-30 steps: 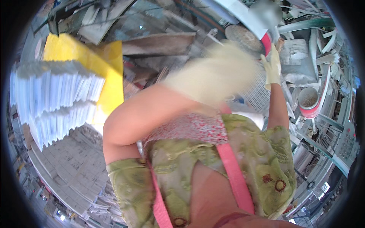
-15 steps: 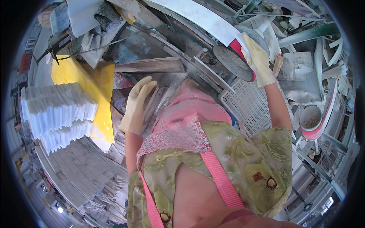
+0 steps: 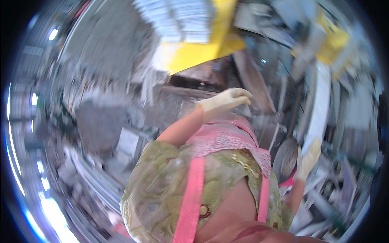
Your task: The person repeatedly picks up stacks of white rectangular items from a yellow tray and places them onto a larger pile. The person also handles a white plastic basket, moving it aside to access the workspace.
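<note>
Both of my hands wear cream gloves. My left hand [image 3: 227,102] hovers in front of my pink apron [image 3: 223,135], its fingers loosely bent and nothing visible in it. At the right, my right hand [image 3: 310,160] is at the near end of a long white belt [image 3: 320,101]. A thin pale piece shows between its thumb and fingers, partly hidden and blurred. Beside that hand sits a dusty grey round wheel [image 3: 285,160]. A stack of thin white strips [image 3: 178,18] rests at the top by a yellow sheet [image 3: 202,56].
A wooden board [image 3: 253,83] slants between the yellow sheet and the belt. Another yellow piece [image 3: 330,42] lies at the belt's far end. Grey slabs and scraps crowd the left, with a pale block [image 3: 127,141] among them. Motion blurs much of the view.
The view has swung left, bringing the strip stack and yellow sheet to the top middle. My left hand now lies across the apron front; the right hand stays by the belt's end.
</note>
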The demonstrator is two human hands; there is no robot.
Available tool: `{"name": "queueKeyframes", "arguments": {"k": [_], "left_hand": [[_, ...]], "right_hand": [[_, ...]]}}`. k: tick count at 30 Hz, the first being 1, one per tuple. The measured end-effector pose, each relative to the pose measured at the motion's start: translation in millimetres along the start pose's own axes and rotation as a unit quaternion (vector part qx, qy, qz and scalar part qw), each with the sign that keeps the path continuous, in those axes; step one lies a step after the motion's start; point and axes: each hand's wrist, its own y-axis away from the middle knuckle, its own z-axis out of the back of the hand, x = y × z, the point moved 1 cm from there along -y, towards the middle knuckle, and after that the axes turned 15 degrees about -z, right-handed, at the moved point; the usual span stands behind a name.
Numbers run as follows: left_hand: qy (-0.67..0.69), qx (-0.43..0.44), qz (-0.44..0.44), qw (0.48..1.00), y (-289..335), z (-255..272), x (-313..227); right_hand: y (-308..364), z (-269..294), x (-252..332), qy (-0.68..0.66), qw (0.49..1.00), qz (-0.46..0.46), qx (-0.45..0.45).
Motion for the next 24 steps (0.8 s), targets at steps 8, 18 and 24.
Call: {"name": "queueKeyframes", "arguments": {"k": [8,18,24], "left_hand": [[0.106,-0.050,-0.010,0.993,24.9,42.1,28.0],[0.199,-0.148,-0.077,0.966,10.4,106.5,-10.9],[0.316,-0.334,-0.019,0.888,43.9,183.1,49.9]], "right_hand": [[-46.3,43.4,3.7,-0.168,0.948,-0.222,0.157],[-92.9,45.0,427.2,-0.522,0.830,0.041,0.192],[-70.7,38.6,560.8,-0.230,0.936,0.257,0.075]]}}
